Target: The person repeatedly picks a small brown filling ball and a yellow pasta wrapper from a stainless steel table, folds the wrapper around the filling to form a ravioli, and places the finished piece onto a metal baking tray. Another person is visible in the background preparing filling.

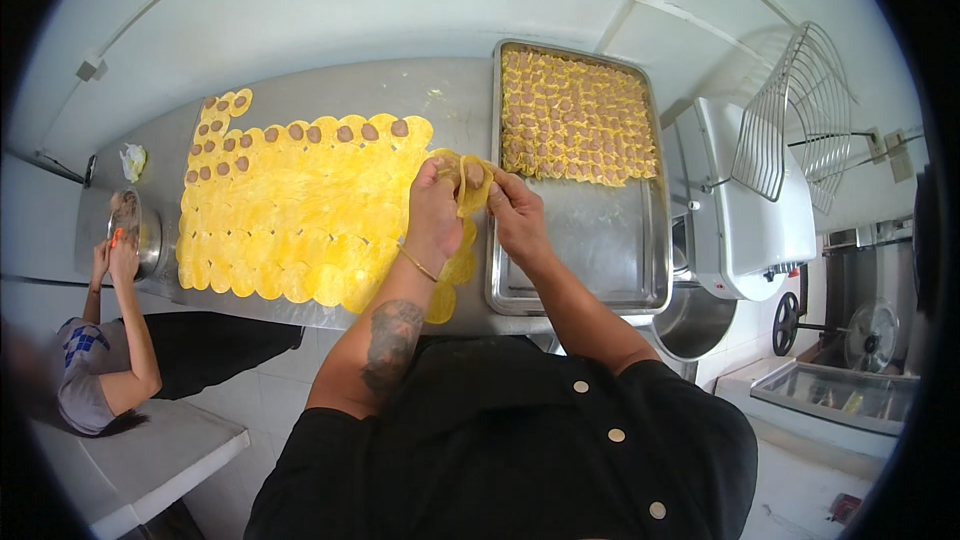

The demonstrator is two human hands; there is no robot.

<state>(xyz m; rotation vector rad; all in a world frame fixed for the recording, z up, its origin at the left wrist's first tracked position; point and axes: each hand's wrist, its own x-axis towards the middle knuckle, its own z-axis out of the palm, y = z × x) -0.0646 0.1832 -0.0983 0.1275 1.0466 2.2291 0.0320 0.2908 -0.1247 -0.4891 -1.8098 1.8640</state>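
A steel table meets a white wall; above it, the left hand, curled, and right hand, pinching, grip a filled yellow wrapper.

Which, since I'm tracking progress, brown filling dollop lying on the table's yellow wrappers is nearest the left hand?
The rightmost dollop, at the right-hand far corner of the yellow wrappers; the other dollops on the table lie farther left.
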